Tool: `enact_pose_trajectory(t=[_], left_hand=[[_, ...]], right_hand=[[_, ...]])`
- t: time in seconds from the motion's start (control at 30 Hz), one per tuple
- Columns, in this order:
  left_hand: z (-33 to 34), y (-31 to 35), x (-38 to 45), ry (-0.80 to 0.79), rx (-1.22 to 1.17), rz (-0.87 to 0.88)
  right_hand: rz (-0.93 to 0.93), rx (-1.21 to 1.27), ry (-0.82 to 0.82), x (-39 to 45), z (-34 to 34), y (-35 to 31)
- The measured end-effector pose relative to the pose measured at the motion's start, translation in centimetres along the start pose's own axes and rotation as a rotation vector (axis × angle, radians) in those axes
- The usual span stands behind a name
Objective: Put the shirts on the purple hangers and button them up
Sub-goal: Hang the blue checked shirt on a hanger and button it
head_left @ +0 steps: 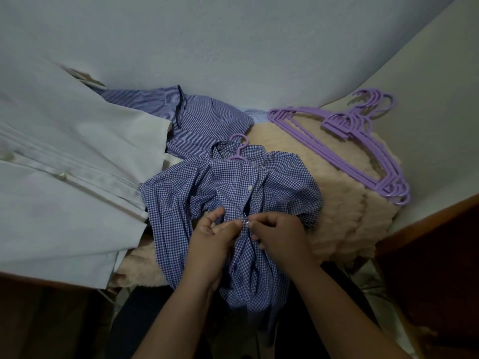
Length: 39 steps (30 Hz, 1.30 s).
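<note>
Both hands, left hand (211, 238) and right hand (278, 233), pinching crumpled blue-checked shirt (233, 187) placket.

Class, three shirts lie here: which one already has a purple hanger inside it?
The blue checked shirt under both hands; a hanger hook sticks out of its collar. The striped shirt and white shirt show none.

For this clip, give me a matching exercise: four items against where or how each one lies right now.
Items:
1. checked shirt
2. striped shirt
3. white shirt
4. stack of purple hangers

States:
A. spare, at the right on the fluffy blanket
B. spread out at the left
C. crumpled against the wall
D. on a hanger, both hands at its placket

Pairs: 1-D, 2-C, 3-B, 4-A
</note>
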<state>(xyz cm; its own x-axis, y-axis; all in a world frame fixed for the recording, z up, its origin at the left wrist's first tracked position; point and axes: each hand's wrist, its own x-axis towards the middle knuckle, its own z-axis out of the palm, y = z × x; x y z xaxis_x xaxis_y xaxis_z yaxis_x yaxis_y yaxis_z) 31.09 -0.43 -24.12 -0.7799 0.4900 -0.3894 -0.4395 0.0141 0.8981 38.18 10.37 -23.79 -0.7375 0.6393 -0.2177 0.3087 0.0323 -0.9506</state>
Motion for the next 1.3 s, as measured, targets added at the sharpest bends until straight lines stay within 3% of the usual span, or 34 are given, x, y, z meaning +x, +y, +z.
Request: enact_pose_trajectory(t=[0.57, 0.7, 1.0, 1.1, 1.23, 1.3], left_hand=[[-0.5, -0.7, 1.1, -0.038, 0.066, 0.073], [-0.5, -0.9, 1.0, -0.039, 0.162, 0.135], [-0.5, -1.2, 0.7, -0.020, 0.230, 0.196], [-0.5, -0.9, 0.9, 0.010, 0.197, 0.125], [-0.5, -0.4, 1.6, -0.043, -0.077, -0.105], [-0.8, -0.4, 1.9, -0.071, -0.013, -0.105]], right_hand=[[-0.200, -0.151, -0.141, 0.1, -0.7, 0.5], [-0.192, -0.178, -0.128, 0.4, -0.7, 0.5], [-0.027, 0.056, -0.069, 1.1, -0.5, 1.2], [-0.065, 0.043, -0.082, 1.1, -0.5, 1.4], [-0.167, -0.005, -0.109, 1.1, -0.5, 1.6], [-0.180, -0.049, -0.079, 1.2, -0.6, 1.9]])
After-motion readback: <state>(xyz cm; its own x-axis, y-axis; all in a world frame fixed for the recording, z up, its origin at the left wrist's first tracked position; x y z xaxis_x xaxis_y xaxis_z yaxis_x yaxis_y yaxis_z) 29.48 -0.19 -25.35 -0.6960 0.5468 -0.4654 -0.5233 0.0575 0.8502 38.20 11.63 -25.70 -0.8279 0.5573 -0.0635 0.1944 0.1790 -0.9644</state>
